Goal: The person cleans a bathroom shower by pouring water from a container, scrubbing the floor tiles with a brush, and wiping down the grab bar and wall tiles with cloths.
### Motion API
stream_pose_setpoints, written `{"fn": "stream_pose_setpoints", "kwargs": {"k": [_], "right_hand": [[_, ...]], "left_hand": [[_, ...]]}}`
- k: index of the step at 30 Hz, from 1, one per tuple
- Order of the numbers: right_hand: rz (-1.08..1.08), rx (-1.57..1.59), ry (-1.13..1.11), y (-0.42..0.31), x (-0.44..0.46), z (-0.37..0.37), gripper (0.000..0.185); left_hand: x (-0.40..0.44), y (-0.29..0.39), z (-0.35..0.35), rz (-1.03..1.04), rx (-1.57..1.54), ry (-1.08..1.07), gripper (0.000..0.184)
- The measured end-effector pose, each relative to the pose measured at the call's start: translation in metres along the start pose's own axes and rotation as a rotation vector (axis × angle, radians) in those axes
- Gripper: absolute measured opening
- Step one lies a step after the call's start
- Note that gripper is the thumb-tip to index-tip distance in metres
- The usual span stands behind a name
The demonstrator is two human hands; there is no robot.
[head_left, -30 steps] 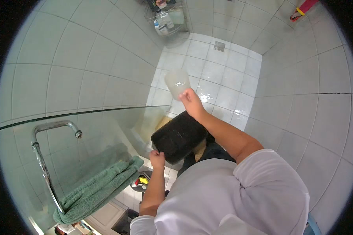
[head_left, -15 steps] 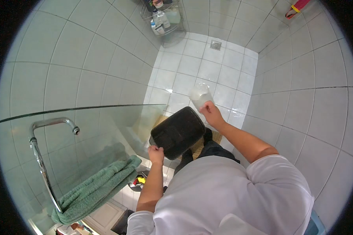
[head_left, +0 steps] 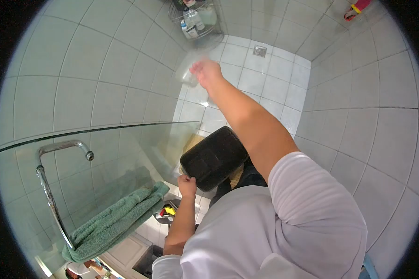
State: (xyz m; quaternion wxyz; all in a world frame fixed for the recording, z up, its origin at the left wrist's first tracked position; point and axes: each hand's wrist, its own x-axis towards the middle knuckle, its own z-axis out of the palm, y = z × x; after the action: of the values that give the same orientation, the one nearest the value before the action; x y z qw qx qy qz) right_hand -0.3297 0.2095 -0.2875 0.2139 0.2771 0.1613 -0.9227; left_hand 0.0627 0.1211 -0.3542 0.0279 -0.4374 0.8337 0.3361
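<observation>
My left hand [head_left: 187,185] is closed on the near left edge of a black rectangular bin [head_left: 215,158]. The bin has rounded corners and is tilted in front of my waist. Reaching far forward, my right hand [head_left: 206,73] grips a translucent plastic container [head_left: 186,69] beside the left tiled wall. Motion blurs that container, so its exact shape and contents are unclear. Part of the bin's right edge lies behind my right forearm.
A glass panel [head_left: 121,158] with a chrome rail [head_left: 49,195] and green towel [head_left: 116,218] stands at left. A wire corner rack [head_left: 198,21] holds several bottles. A drain [head_left: 260,50] sits in the white tiled floor [head_left: 251,81]. A yellow-and-red item [head_left: 167,212] lies in a dark container.
My right hand has swung forward and to the left with the translucent container, from beside the bin toward the left wall. The bin in my left hand has shifted only slightly right.
</observation>
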Motion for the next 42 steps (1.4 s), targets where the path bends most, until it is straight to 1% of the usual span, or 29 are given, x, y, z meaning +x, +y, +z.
{"fn": "stream_pose_setpoints", "kwargs": {"k": [2, 3, 5, 6, 8, 9, 11, 13, 15, 17, 19, 22, 23, 24, 25, 26, 27, 30, 31, 32, 33, 34, 35, 36, 37, 38, 39, 40, 42], "right_hand": [[-0.138, -0.172, -0.119, -0.006, 0.017, 0.006, 0.013], [-0.136, -0.173, -0.119, -0.009, 0.014, 0.007, 0.013], [-0.471, -0.955, -0.031, -0.025, 0.004, 0.009, 0.015], [-0.472, -0.955, -0.031, -0.026, 0.004, 0.003, 0.015], [-0.826, -1.202, 0.019, -0.027, 0.008, -0.012, 0.017], [-0.827, -1.201, 0.021, -0.030, 0.000, -0.018, 0.017], [-0.787, -1.235, -0.166, -0.030, -0.030, -0.034, 0.017], [-0.604, -1.227, -0.331, -0.028, -0.070, -0.052, 0.019], [-0.472, -1.232, -0.557, -0.023, -0.100, -0.081, 0.018], [-0.247, -1.246, -0.658, -0.016, -0.119, -0.121, 0.018], [0.013, -1.323, -0.696, -0.012, -0.139, -0.145, 0.018], [0.052, -1.924, -0.710, -0.007, -0.160, -0.157, 0.019], [0.051, -1.925, -0.708, -0.001, -0.159, -0.161, 0.019], [0.037, -2.160, -0.805, 0.006, -0.158, -0.165, 0.018], [0.022, -2.394, -0.902, 0.013, -0.156, -0.170, 0.016], [-0.074, -2.474, -0.956, 0.020, -0.157, -0.177, 0.020], [-0.074, -2.473, -0.954, 0.026, -0.152, -0.184, 0.020], [-0.070, -2.712, -0.910, 0.035, -0.144, -0.185, 0.025], [-0.072, -2.710, -0.919, 0.038, -0.143, -0.188, 0.025], [-0.217, -2.756, -0.990, 0.043, -0.139, -0.194, 0.025], [-0.367, -2.795, -1.058, 0.046, -0.138, -0.197, 0.025], [-0.367, -2.797, -1.063, 0.050, -0.134, -0.198, 0.025], [-0.315, -2.939, -1.061, 0.054, -0.129, -0.199, 0.024], [-0.259, -3.080, -1.057, 0.058, -0.125, -0.201, 0.023], [-0.257, -3.081, -1.067, 0.063, -0.119, -0.217, 0.023], [-0.269, -2.578, -0.408, 0.071, -0.107, -0.245, 0.024], [-0.247, -1.977, 0.109, 0.077, -0.102, -0.261, 0.025], [-0.272, -1.774, 0.229, 0.076, -0.102, -0.267, 0.024], [-0.237, -1.938, 0.081, 0.067, -0.095, -0.270, 0.021]], "left_hand": [[-0.006, 0.015, -0.005, 0.004, 0.029, 0.034, 0.018], [-0.007, 0.016, -0.006, 0.002, 0.029, 0.035, 0.018], [-0.008, 0.018, -0.006, 0.057, 0.022, 0.050, 0.017], [-0.003, 0.007, -0.003, 0.057, 0.021, 0.051, 0.017], [0.012, -0.024, 0.007, 0.025, -0.006, -0.061, 0.015], [0.012, -0.020, 0.006, 0.027, -0.005, -0.062, 0.015], [0.011, 0.001, 0.000, 0.076, 0.104, -0.084, 0.015], [0.006, 0.026, -0.004, 0.071, 0.090, -0.070, 0.015], [0.011, 0.028, -0.002, 0.066, 0.074, -0.055, 0.015], [0.023, 0.013, 0.005, 0.028, 0.028, -0.093, 0.016], [0.023, 0.030, 0.001, 0.066, 0.062, -0.102, 0.017], [0.019, 0.057, -0.005, 0.119, 0.099, -0.132, 0.018], [0.018, 0.065, -0.008, 0.133, 0.102, -0.148, 0.018], [0.015, 0.075, -0.010, 0.135, 0.102, -0.149, 0.018], [0.010, 0.087, -0.013, 0.206, 0.103, -0.136, 0.017], [0.006, 0.099, -0.017, 0.276, 0.103, -0.124, 0.016], [0.002, 0.110, -0.022, 0.276, 0.104, -0.124, 0.016], [-0.013, 0.149, -0.038, 0.342, 0.097, -0.130, 0.014], [-0.020, 0.164, -0.043, 0.422, 0.108, -0.102, 0.013], [-0.026, 0.174, -0.048, 0.502, 0.119, -0.074, 0.011], [-0.030, 0.181, -0.050, 0.499, 0.120, -0.070, 0.011], [-0.033, 0.186, -0.052, 0.631, 0.133, -0.005, 0.012], [-0.037, 0.192, -0.053, 0.761, 0.145, 0.062, 0.014], [-0.043, 0.200, -0.055, 0.806, 0.078, 0.082, 0.014], [-0.049, 0.207, -0.057, 0.799, 0.076, 0.085, 0.014], [-0.054, 0.213, -0.060, 0.884, 0.051, 0.094, 0.013], [-0.059, 0.218, -0.063, 0.967, 0.026, 0.102, 0.013], [-0.063, 0.222, -0.066, 0.997, 0.076, 0.067, 0.012], [-0.068, 0.226, -0.069, 1.049, 0.083, 0.064, 0.011]]}}
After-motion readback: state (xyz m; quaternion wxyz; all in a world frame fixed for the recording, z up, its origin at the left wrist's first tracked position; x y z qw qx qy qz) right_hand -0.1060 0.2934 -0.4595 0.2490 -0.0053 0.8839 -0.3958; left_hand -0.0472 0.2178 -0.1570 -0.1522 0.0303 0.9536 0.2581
